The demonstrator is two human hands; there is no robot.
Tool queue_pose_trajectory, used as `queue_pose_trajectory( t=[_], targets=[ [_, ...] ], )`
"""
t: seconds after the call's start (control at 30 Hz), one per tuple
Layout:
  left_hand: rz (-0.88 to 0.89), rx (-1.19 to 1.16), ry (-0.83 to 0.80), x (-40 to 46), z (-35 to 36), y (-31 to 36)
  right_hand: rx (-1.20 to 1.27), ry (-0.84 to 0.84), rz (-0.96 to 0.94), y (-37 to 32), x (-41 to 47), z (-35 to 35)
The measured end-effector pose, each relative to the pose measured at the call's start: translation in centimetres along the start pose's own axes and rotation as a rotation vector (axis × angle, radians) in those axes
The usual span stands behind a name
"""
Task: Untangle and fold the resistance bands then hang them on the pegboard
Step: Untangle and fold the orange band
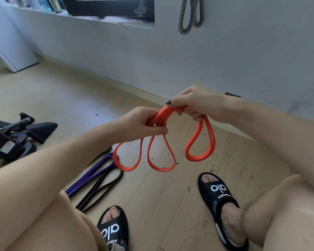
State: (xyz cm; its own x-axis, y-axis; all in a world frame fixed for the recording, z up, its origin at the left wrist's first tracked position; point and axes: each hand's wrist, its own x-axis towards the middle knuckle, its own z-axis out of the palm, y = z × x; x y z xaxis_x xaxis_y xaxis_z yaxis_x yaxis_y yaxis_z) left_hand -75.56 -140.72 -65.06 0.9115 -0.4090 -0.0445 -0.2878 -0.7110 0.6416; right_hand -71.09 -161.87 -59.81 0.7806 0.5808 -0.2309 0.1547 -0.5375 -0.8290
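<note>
You've got the orange band (163,142) bunched up between both hands, out over the floor in front of your knees. Your left hand (143,124) has its fingers curled tight round the left end of the bundle, thumb laid across the bottom. Your right hand (194,104) grips the other end, thumb on top and fingers wrapped under. Between the two fists the strands arch in a short hump. Two loops dangle below your left hand and a doubled loop hangs under your right, none touching the wooden floor (152,196).

Down on the floor to the near left, a purple band (91,176) and a black band (101,187) lie side by side, partly hidden by your left leg. Far up on the wall (243,51), a grey-green braided loop (190,13) hangs down. Black slides (219,201) on both feet, and some dark gym gear (25,131) sits on the far left.
</note>
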Motion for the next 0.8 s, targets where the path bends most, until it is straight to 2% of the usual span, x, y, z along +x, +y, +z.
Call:
queue_pose_trajectory(
  t=[0.23, 0.4, 0.6, 0.8],
  targets=[
    [0.0, 0.024, -0.005, -0.1, -0.9, -0.2, -0.006, -0.002, 0.002, 0.3, -0.2, -0.6],
    [0.004, -0.071, 0.0, -0.2, -1.4, -0.2, 0.01, 0.015, 0.001, 0.8, -0.3, -1.4],
    [0.016, -0.169, 0.083, -0.3, -2.1, -0.1, 0.067, 0.019, 0.051, 1.9, -0.3, -2.3],
    [0.042, 0.033, 0.029, -0.6, -2.6, 0.3, 0.032, -0.033, 0.092, 2.4, -0.1, -1.8]
  ],
)
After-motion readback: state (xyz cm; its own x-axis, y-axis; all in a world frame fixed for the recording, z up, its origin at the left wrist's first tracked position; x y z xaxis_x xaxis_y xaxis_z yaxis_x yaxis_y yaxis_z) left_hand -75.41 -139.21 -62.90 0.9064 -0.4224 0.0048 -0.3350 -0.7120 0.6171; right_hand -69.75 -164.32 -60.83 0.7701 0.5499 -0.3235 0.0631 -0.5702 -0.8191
